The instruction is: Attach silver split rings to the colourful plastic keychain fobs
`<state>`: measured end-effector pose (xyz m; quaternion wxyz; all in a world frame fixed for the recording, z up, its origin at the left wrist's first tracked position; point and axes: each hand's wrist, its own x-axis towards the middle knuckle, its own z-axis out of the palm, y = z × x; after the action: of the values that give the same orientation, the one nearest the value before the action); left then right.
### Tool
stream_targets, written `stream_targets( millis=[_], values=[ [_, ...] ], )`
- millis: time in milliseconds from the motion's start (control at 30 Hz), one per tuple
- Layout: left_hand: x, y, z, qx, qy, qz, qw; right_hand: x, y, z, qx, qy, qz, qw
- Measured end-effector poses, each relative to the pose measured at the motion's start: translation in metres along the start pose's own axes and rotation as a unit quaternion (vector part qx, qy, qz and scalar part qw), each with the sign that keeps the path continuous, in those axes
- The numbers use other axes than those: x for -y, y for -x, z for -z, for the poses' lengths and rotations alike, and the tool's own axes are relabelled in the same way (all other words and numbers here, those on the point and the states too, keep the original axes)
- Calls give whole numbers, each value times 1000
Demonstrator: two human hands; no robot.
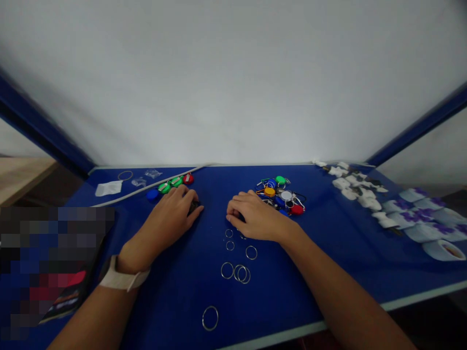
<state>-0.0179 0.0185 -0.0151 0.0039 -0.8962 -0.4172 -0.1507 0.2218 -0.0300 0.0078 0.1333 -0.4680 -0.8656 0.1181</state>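
1. Left fingers: bent, thumb set apart from the index, a small dark object showing between them. Mostly covered; cannot tell whether I pinch it or only rest on it.
2. Right fingers: curled in, backs uppermost, tips hidden. Cannot tell whether they pinch anything; the hollow by the thumb is dark.
3. Just beyond the left fingers, a slanting row of badge reels: blue reel, two green reels, red reel.
4. Beyond and right of the right fingers, a jumbled heap of reels with metal clips: green, blue, orange reel, pale-faced reel, red.
5. Nearer me than the right fingers: two small metal rings, a larger one beside them, then a ring just beside an overlapping pair. Nearest me, a lone large ring.
6. Past the left fingers, farther left: white cord, white packet, clear plastic scraps.
7. Well right of the right fingers: white pieces with dark parts, then pale bundles with purple patches. All on the blue desk.
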Motion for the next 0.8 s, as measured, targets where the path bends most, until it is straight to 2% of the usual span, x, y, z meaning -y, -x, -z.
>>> stream_targets(
  millis=[267, 433, 600, 800],
  values=[
    [-15, -2, 12, -4, 88, -25, 996, 2, 2, 7, 88, -111, 16, 990],
    [-18, -2, 10, -29, 149, -40, 988, 9, 3, 6, 165, -185, 58, 967],
    [-19, -2, 4, -23, 177, -56, 982, 22, 3, 5, 217, -175, 83, 957],
    [-24, -1, 8, -3, 178, -58, 982, 31, 2, 3, 235, -136, 77, 959]
  ],
)
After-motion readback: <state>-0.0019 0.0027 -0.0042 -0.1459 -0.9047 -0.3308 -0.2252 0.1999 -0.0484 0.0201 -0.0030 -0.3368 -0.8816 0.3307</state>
